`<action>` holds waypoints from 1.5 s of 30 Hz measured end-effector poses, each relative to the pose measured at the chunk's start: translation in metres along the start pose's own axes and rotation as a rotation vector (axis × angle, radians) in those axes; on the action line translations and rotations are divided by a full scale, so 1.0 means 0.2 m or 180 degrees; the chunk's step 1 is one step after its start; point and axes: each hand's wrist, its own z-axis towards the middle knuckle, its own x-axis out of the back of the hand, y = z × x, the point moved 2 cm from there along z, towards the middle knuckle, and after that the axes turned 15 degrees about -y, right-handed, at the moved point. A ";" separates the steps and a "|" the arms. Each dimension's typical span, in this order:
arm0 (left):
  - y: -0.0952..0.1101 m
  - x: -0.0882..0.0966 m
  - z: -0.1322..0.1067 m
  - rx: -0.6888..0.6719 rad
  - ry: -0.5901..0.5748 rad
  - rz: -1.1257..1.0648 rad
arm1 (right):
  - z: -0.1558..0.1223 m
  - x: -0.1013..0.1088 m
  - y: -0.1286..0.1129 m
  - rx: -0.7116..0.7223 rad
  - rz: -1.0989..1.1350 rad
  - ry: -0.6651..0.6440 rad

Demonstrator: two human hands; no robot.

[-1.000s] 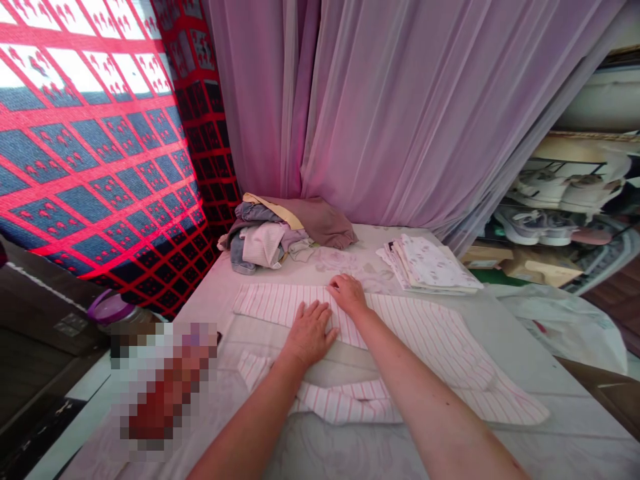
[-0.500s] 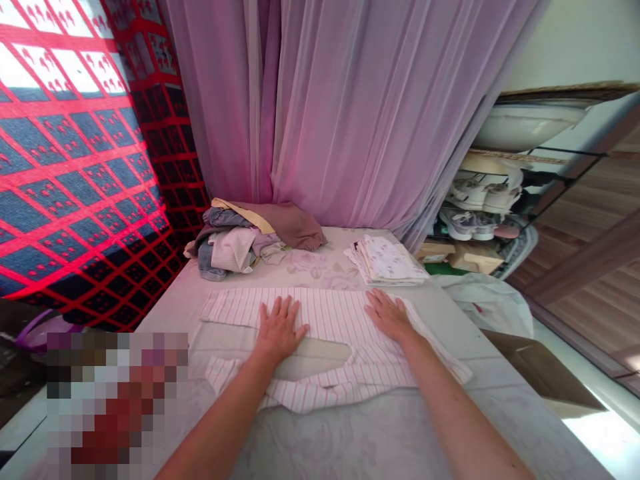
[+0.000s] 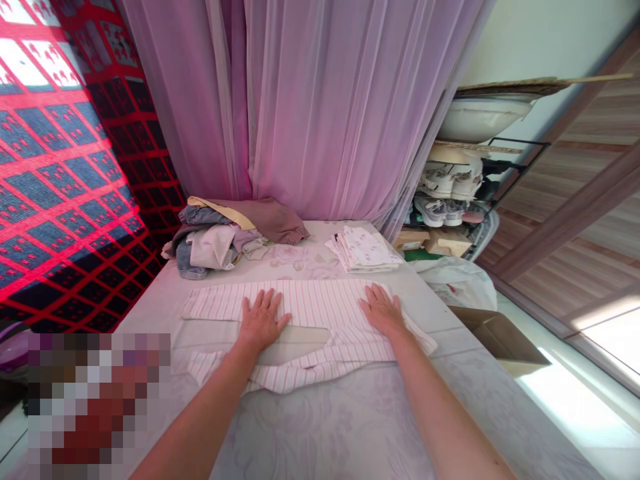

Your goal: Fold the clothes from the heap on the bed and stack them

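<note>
White trousers with pink stripes (image 3: 310,300) lie spread sideways on the pale, flower-patterned cover (image 3: 320,433). The far leg is laid out straight, while the near leg is bunched and curved. My left hand (image 3: 261,320) rests flat with spread fingers on the far leg, its heel over the gap between the legs. Palm down, my right hand (image 3: 383,310) presses on the cloth near the waist end, fingers apart. Neither hand grips anything. My left forearm covers part of the near leg.
A loose heap of clothes (image 3: 220,237) lies at the back left. Folded, printed cloths (image 3: 367,250) are stacked at the back right. Purple curtains (image 3: 320,107) hang behind. Beyond the right edge stand a shoe rack (image 3: 445,193) and an open cardboard box (image 3: 495,337).
The whole view has shifted, so everything sits further left. Both hands stay flat on the striped trousers, which look unchanged.
</note>
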 end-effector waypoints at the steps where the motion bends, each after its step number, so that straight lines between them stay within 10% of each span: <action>1: 0.00 0.00 0.00 -0.0003 -0.0006 0.0002 | -0.01 -0.01 0.00 -0.0018 0.0023 -0.0014; 11: 0.00 0.01 0.01 0.0009 -0.0145 0.0008 | -0.08 0.04 0.00 -0.0153 0.0050 -0.0238; 19: -0.02 0.04 -0.01 -0.0037 -0.0235 -0.0124 | -0.21 -0.14 0.04 -0.0154 -0.0072 0.0126; 28: -0.48 0.11 -0.14 0.0832 -0.0446 -0.0355 | -0.21 -0.15 0.03 -0.0143 -0.0046 0.0260; 39: -0.40 0.20 -0.49 -0.0916 -0.1106 -0.0787 | -0.34 -0.15 0.16 0.0348 0.1150 0.1349; 45: -0.36 0.18 -0.55 -0.0946 -0.1105 -0.0357 | -0.47 -0.17 0.36 0.0965 0.0841 0.0764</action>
